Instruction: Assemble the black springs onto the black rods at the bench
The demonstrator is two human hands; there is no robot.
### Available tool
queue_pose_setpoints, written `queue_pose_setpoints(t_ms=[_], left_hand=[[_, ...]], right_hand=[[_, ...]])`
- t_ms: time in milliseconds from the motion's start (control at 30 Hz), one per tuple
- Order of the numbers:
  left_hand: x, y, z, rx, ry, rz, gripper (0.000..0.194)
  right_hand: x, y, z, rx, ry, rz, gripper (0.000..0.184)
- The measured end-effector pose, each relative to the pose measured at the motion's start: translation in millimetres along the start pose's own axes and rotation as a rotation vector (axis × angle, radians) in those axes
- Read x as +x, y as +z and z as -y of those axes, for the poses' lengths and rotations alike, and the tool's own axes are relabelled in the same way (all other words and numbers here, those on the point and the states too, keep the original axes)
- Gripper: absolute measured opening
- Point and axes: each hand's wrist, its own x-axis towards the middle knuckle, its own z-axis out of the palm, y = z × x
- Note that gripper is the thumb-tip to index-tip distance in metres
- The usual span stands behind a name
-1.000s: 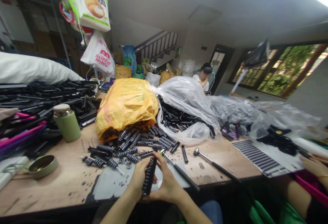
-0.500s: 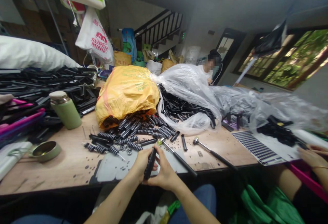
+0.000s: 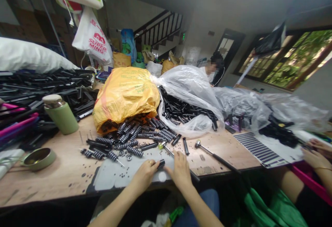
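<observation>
My left hand is closed round a black ribbed plastic piece, of which only the top end shows between my hands. My right hand rests beside it over the grey mat, fingers curled down onto the mat and over the handle of a small hammer; what it grips is hidden. Just beyond lies a spill of black-and-white ribbed pieces from the yellow bag.
A clear bag of black parts, a second hammer, a green flask, a round tin and stacked black strips crowd the wooden table. Another person's hands work at the right; someone sits far back.
The ribbed piece stood upright between both hands; now it is lowered to the mat edge and mostly hidden. My right hand has shifted right onto the mat. The camera tilted down slightly.
</observation>
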Motion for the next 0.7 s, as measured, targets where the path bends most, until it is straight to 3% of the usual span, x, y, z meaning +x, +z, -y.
queue_pose_setpoints(t_ms=[100,233,333,400,500,567,600,700], left_hand=[[-2.9,-7.2,3.0,0.221,0.073,-0.042,0.033],[-5.2,-12.1,1.2,0.337,0.088,-0.092,0.033],[-6.4,-11.5,1.0,0.363,0.075,-0.111,0.039],[-6.7,-10.4,-1.0,0.376,0.045,-0.100,0.041],[-6.8,-5.2,-11.7,0.412,-0.008,-0.063,0.042],[-7.2,1.7,-23.1,0.430,-0.002,-0.047,0.040],[-7.8,5.9,-28.8,0.430,0.008,-0.046,0.044],[-10.9,17.6,-39.4,0.393,0.017,-0.039,0.080]], right_hand=[[5.3,-21.3,-26.2,-0.215,0.136,-0.021,0.017],[-18.4,-35.6,-39.4,-0.094,0.085,0.024,0.030],[-51.7,-32.3,-37.2,0.049,0.039,-0.033,0.044],[-68.6,-27.9,-33.9,0.030,0.050,-0.012,0.053],[-77.3,-30.3,-24.5,0.023,0.058,0.043,0.059],[-76.2,-41.0,-12.8,0.106,0.026,0.003,0.054],[-75.3,-48.2,-5.4,0.155,0.004,-0.030,0.051],[-75.6,-66.3,18.9,0.285,-0.059,-0.108,0.041]])
